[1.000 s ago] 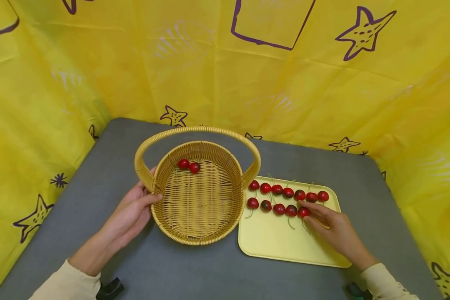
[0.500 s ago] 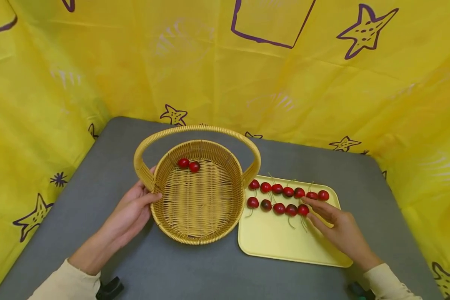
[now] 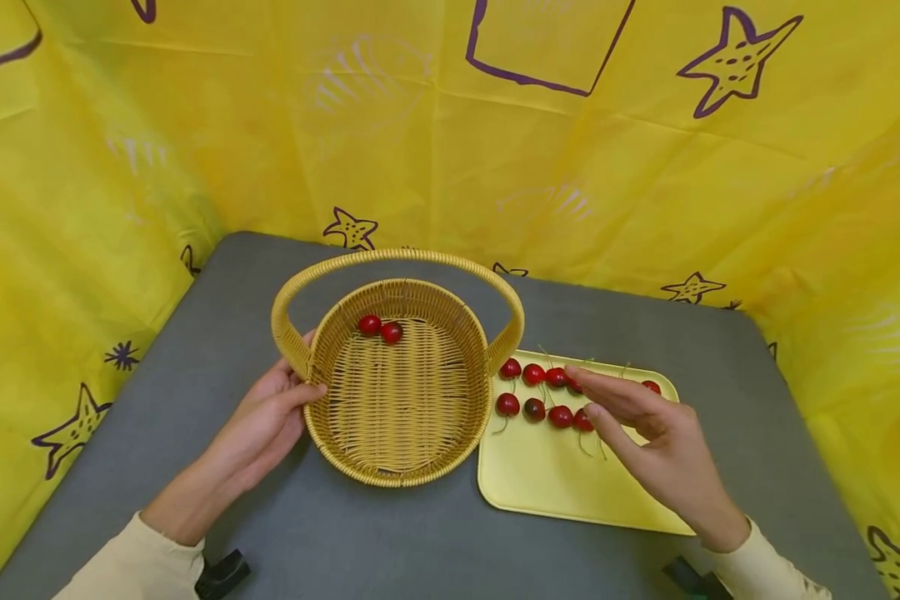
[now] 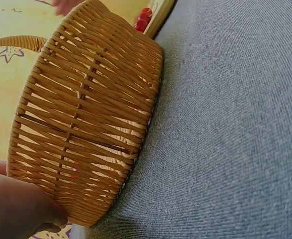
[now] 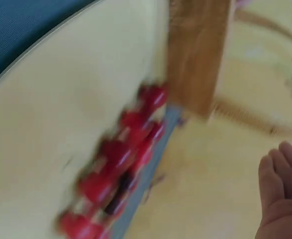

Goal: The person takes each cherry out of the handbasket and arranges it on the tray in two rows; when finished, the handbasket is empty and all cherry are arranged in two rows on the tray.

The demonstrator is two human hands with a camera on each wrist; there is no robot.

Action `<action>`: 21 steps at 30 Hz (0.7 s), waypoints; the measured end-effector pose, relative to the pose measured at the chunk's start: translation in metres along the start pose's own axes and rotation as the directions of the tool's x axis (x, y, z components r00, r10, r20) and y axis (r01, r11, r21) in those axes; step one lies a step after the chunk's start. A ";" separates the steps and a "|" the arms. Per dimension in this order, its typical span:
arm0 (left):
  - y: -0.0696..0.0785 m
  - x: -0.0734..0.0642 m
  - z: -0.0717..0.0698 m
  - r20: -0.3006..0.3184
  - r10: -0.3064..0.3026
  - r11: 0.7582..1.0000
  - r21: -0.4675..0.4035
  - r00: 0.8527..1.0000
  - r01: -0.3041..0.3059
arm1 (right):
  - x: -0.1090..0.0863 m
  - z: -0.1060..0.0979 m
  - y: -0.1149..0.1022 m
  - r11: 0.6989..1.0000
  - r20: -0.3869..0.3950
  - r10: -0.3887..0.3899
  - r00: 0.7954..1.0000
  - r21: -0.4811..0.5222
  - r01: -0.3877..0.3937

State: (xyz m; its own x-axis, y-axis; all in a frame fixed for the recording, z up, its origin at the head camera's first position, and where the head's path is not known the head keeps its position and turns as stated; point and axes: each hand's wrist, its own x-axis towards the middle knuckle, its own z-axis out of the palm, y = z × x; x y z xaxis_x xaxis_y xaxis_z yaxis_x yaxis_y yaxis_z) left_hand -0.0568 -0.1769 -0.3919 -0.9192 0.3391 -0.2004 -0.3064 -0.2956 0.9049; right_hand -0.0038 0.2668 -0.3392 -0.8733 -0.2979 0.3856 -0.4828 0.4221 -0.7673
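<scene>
My left hand grips the left side of a round wicker basket, its thumb over the rim near the base of the arched handle. Inside lie two red cherries by the far wall. In the left wrist view the hand holds the woven side of the basket. My right hand hovers over a pale yellow tray, fingers extended and holding nothing. Two rows of stemmed cherries line the tray; the hand hides some on the right. The right wrist view shows these cherries blurred.
The grey tabletop bears the basket and, to its right, the tray. Yellow cloth with purple starfish drawings hangs behind and on both sides. Dark straps lie beneath both wrists.
My right hand has come away from the right-end cherry of the near row, then lifted and shifted left over the rows. The left hand and basket have stayed in place.
</scene>
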 end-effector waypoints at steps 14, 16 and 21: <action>0.002 0.001 -0.001 0.021 0.010 1.000 -0.009 1.000 -0.010 | 0.068 0.092 -0.042 0.979 0.125 -0.007 0.992 0.202 -0.018; 0.002 0.001 -0.001 0.021 0.016 1.000 -0.015 1.000 -0.016 | 0.081 0.103 -0.040 0.986 0.154 0.014 0.988 0.164 -0.040; 0.000 -0.001 -0.002 0.020 0.017 1.000 -0.012 1.000 -0.017 | 0.104 0.129 -0.028 0.991 0.188 0.086 0.978 0.083 -0.103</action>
State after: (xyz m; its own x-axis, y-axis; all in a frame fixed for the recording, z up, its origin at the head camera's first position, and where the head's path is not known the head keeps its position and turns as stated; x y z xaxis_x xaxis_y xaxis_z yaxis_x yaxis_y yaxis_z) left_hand -0.0561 -0.1793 -0.3920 -0.9193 0.3514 -0.1771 -0.2935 -0.3124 0.9035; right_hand -0.0728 0.1137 -0.3437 -0.8838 -0.4157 0.2149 -0.3828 0.3782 -0.8428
